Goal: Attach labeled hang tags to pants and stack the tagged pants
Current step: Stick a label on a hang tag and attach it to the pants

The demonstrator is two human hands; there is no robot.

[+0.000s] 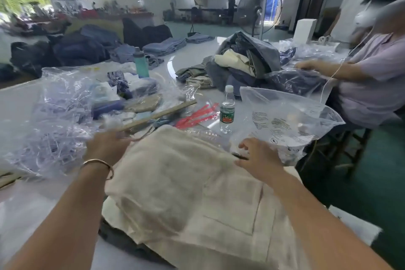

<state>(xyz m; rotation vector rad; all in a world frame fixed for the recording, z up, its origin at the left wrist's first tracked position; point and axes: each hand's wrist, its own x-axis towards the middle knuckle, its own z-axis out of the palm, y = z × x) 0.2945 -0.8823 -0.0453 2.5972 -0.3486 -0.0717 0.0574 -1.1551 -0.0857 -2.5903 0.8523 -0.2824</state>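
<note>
While bag print blurs unreadably, both hands' grips on cream pants stay unclear.

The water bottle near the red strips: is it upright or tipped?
Upright: the water bottle stands on the table, white cap on top.

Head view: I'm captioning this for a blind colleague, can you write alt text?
Two bare hands, left hand and right hand, rest at the far edge of cream pants stacked on a cluttered white table. Beyond lie a water bottle, red strips and clear plastic bags; another person works on the right.
</note>
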